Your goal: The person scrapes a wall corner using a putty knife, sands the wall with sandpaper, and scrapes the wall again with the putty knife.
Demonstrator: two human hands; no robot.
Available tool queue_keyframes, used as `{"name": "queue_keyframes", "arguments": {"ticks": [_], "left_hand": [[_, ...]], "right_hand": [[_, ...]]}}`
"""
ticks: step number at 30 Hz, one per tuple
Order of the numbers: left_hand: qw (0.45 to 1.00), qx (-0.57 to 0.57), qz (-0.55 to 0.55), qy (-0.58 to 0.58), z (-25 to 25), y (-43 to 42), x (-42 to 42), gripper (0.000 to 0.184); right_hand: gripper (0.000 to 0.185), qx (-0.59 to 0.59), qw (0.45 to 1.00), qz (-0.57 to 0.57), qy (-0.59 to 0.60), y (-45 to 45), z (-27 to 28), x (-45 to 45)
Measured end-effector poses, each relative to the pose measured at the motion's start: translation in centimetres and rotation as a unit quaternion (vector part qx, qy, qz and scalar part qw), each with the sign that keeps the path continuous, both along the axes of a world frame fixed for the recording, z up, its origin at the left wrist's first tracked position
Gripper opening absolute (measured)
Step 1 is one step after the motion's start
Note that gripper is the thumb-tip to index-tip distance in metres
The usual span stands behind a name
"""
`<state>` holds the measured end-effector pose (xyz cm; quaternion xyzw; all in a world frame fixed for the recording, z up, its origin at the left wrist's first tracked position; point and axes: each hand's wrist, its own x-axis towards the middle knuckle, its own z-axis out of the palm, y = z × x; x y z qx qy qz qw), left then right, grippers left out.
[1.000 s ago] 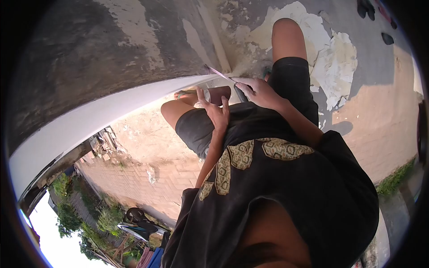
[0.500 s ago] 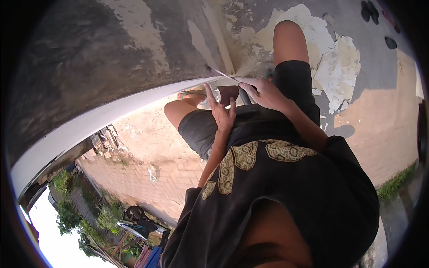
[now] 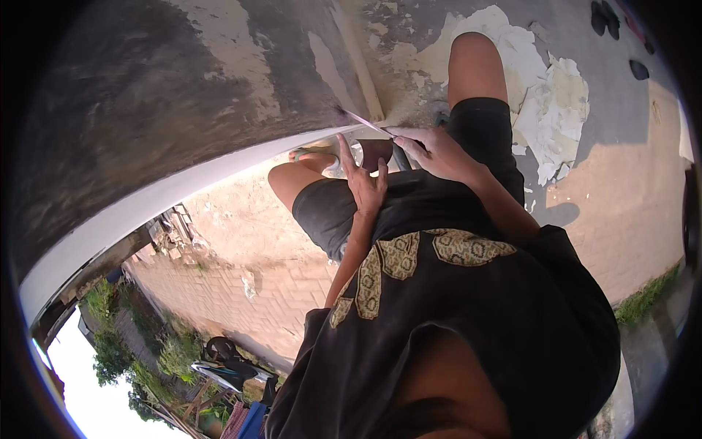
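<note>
My right hand, whitish about the fingers, grips a thin scraper seen almost edge-on. Its far end lies against the dark wall, just beyond the wall's pale edge. To its left, my left hand has its index finger stretched up by that edge. Between this finger and the thumb is a dark brown curved sheet, with the thumb at its lower side. What it is made of cannot be made out, and part of the left hand's grip is hidden.
Peeled white flakes lie on the grey floor beyond my right knee. Dark footwear stands at the far right. Left of my legs stretches brick paving. Farther off are rubble, a motorbike and plants.
My left hand and the brown sheet have shifted very slightly right. The scraper has tilted a little; the right hand keeps nearly the same place and its hold.
</note>
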<state>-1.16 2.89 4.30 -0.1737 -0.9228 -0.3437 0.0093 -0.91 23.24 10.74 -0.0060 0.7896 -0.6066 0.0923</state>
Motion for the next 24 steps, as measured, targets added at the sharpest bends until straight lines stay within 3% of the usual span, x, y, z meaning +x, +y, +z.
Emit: {"name": "queue_keyframes", "arguments": {"ticks": [1, 7, 10, 13, 16, 19, 24], "left_hand": [[1.0, 0.01, 0.003, -0.006, 0.0, 0.1, 0.0, 0.033], [0.999, -0.043, -0.026, 0.011, -0.1, 0.0, -0.1, 0.032], [1.0, -0.008, -0.008, -0.012, -0.1, -0.1, -0.1, 0.032], [1.0, -0.003, 0.003, -0.024, 0.0, 0.2, -0.1, 0.032], [1.0, -0.008, -0.023, -0.013, -0.1, 0.4, 0.0, 0.033], [0.999, 0.012, -0.007, -0.034, 0.0, 0.3, -0.1, 0.033], [0.999, 0.029, 0.017, -0.024, 0.2, 0.7, 0.1, 0.032]], "right_hand": [[0.031, 0.012, 0.999, 0.016, -0.042, 0.3, 0.5, 0.2], [0.03, -0.027, 0.995, -0.032, 0.093, -0.4, -1.0, -0.8], [0.029, 0.033, 0.998, 0.043, -0.037, 1.0, 2.3, 0.2], [0.029, -0.002, 0.999, 0.018, -0.035, 1.4, 0.9, -0.2], [0.029, -0.017, 0.999, 0.008, 0.043, 1.3, 0.6, 0.0], [0.028, 0.017, 0.998, -0.012, 0.064, -0.4, 2.3, 1.1], [0.028, 0.022, 0.999, -0.017, 0.033, -0.1, 1.4, 0.1]]}}
